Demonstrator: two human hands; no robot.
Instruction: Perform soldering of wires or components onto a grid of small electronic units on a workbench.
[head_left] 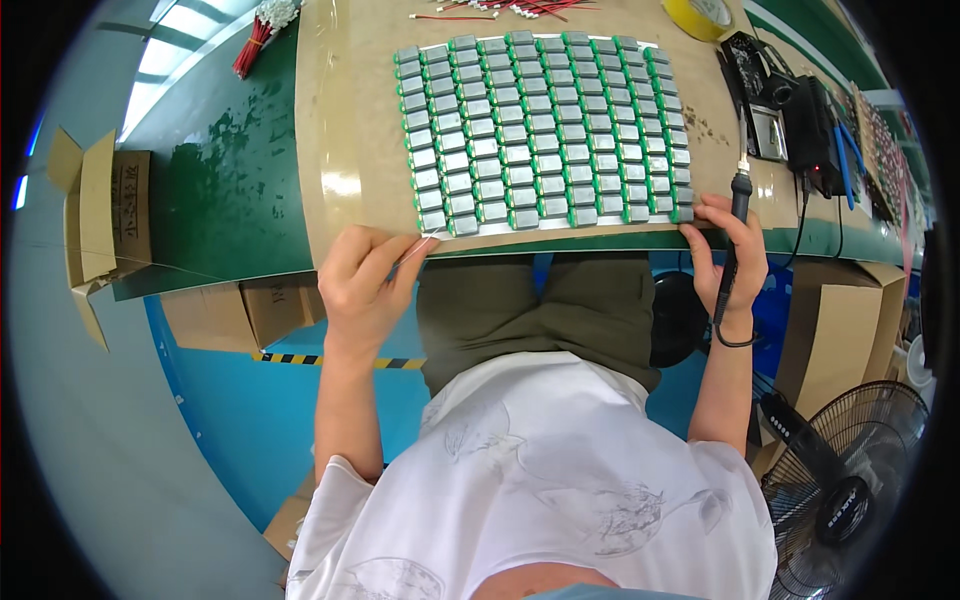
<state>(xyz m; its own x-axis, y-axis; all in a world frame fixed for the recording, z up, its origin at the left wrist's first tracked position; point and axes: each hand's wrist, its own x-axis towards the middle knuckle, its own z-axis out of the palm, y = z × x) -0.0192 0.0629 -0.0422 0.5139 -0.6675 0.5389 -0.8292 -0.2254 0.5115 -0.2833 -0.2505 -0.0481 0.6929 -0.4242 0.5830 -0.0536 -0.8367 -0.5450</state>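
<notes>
A white board (520,238) lies at the table's near edge, covered with close rows of small grey blocks with green circuit-board edges (540,135). My left hand (362,280) pinches a thin silvery wire (412,250), which looks like solder, with the fingertips at the board's near left corner. At the near right corner, the fingers of my right hand (735,250) touch or almost touch the board's edge. That same hand holds a black soldering iron (735,215), its metal tip pointing away from me.
Brown paper (350,120) covers part of the green table (220,200). Red wires (520,8) and yellow tape (698,15) lie at the far side, a bundle of red wires (258,45) far left. A black soldering station (810,130) stands right, a fan (845,490) below.
</notes>
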